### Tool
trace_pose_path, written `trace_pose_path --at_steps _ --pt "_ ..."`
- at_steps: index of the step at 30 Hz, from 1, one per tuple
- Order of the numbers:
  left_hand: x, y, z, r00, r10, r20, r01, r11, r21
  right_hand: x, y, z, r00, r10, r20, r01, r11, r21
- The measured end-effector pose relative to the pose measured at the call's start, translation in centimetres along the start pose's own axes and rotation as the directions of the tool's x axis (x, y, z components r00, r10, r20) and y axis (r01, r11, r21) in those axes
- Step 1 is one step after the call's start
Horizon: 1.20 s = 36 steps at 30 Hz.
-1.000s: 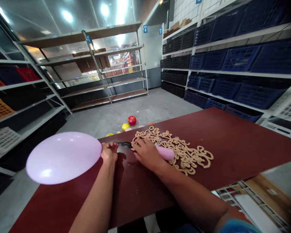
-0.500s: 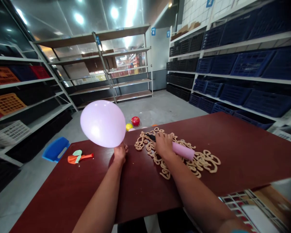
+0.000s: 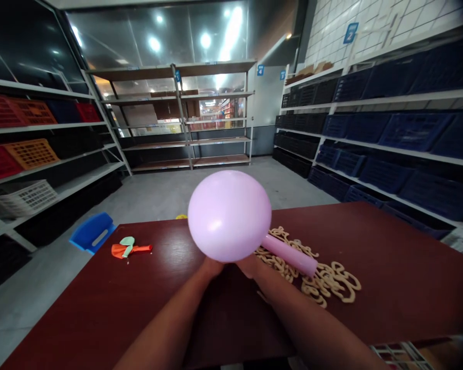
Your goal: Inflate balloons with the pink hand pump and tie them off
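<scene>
An inflated pale purple balloon (image 3: 229, 216) stands over the table in front of me and covers most of both hands. Of my left hand (image 3: 213, 267) only the back near the wrist shows, under the balloon's lower left; my right hand (image 3: 248, 266) is under its lower right. The fingers of both are hidden. A pink pump tube (image 3: 291, 254) lies on a tangle of beige rope (image 3: 339, 282) to the right, its near end hidden behind the balloon. Uninflated orange (image 3: 119, 251) and mint green balloons (image 3: 127, 240) lie at the left.
Past the left corner of the dark red table (image 3: 139, 303) is a blue chair (image 3: 92, 232). A yellow ball (image 3: 181, 217) shows beyond the far edge. Shelves with blue crates (image 3: 409, 133) stand right; red and orange crates (image 3: 33, 153) fill shelves left.
The balloon and my left hand have moved right, to the middle. My right hand has left the pump and come in beside the left, under the balloon. The camera view has shifted.
</scene>
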<state>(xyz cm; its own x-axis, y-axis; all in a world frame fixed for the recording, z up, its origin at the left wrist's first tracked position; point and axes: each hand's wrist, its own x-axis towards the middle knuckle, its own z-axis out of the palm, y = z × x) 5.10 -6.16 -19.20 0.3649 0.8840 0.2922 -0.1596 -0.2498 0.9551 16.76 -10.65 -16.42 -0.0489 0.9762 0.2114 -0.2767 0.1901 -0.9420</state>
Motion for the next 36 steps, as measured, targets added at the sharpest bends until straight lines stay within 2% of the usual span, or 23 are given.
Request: trace_pose_path --at_steps 5,9,11,16,22,25,30,32,34,36 --pt "0.3 1.3 0.5 0.983 -0.067 0.173 0.05 0.993 0.103 0.4 0.4 -0.2 0.988 0.15 -0.048 -0.144 0.984 0.106" --pt "0.2 2.4 1.0 0.95 -0.165 0.267 0.137 0.983 0.118 0.6 -0.5 -0.2 0.994 0.11 0.02 -0.111 0.972 0.209" --pt "0.1 3.0 1.2 0.947 -0.179 0.267 0.151 0.981 0.121 0.6 -0.9 -0.2 0.995 0.07 0.07 -0.085 0.963 0.254" --pt "0.0 4.5 1.2 0.96 -0.12 0.254 0.104 0.992 0.075 0.6 -0.9 -0.4 0.998 0.049 0.041 -0.058 0.962 0.267" --pt "-0.2 3.9 1.5 0.98 -0.093 0.176 0.108 0.991 -0.079 0.8 -0.7 -0.8 0.992 0.057 0.109 -0.078 0.976 0.201" --pt "-0.2 3.7 1.8 0.968 -0.154 0.197 0.192 0.962 -0.193 0.7 -0.8 -0.8 0.99 0.072 0.118 -0.093 0.978 0.186" --pt "0.1 3.7 1.7 0.93 -0.32 0.181 0.368 0.809 -0.459 0.7 -0.9 -0.4 0.98 0.156 0.12 -0.176 0.968 0.181" --pt "0.4 3.5 1.0 0.905 -0.388 0.175 0.413 0.702 -0.581 0.9 -0.9 -0.6 0.989 0.123 0.081 -0.131 0.985 0.112" --pt "0.9 3.3 0.0 0.898 -0.403 0.176 0.401 0.586 -0.704 1.3 -0.9 -1.3 0.999 0.025 -0.044 -0.026 0.999 -0.03" --pt "1.5 3.1 -1.2 0.917 -0.359 0.172 0.343 0.492 -0.8 1.7 -1.1 -2.4 0.967 -0.127 -0.22 0.071 0.967 -0.246"
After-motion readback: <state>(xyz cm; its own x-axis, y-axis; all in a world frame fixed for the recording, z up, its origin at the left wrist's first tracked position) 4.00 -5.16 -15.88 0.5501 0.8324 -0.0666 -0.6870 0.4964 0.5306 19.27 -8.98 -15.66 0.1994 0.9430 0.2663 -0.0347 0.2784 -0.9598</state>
